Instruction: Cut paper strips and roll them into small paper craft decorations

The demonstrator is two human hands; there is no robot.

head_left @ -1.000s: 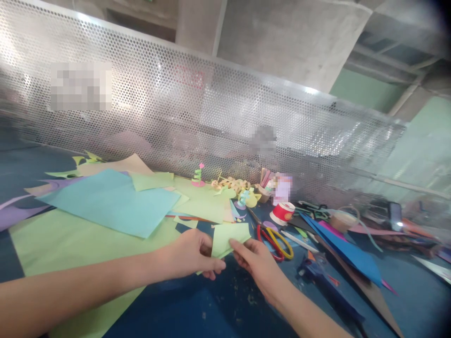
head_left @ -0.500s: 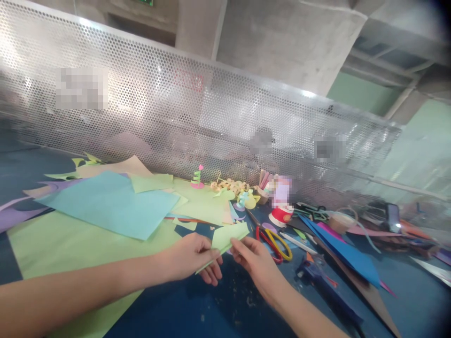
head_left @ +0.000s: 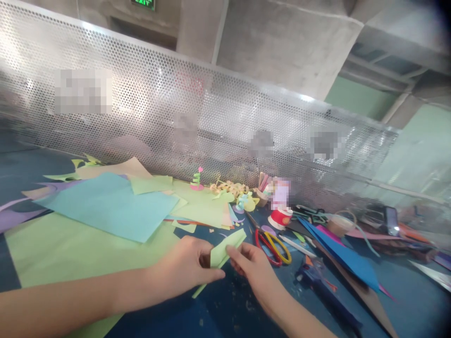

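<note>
Both hands grip a small folded piece of light green paper (head_left: 219,253) above the dark blue table. My left hand (head_left: 186,265) pinches its left part, thumb lying across the front, and a narrow end sticks out below. With thumb and fingers closed, my right hand (head_left: 248,263) holds the paper's right side; some of its fingertips are behind the fold. Just beyond my right hand lie scissors (head_left: 273,246) with red and yellow handles. A large light green sheet (head_left: 88,253) spreads under my left forearm.
A blue sheet (head_left: 112,206) lies over other coloured papers at left. Small paper figures (head_left: 197,180) and a red-and-white paper cup (head_left: 281,218) stand farther back, before a perforated metal screen (head_left: 141,94). On the right are a dark blue glue gun (head_left: 327,293) and blue paper (head_left: 341,253).
The green paper now looks narrower, folded over more, and stands steeper. My left fingers have curled behind it, and my right thumb has shifted along its edge.
</note>
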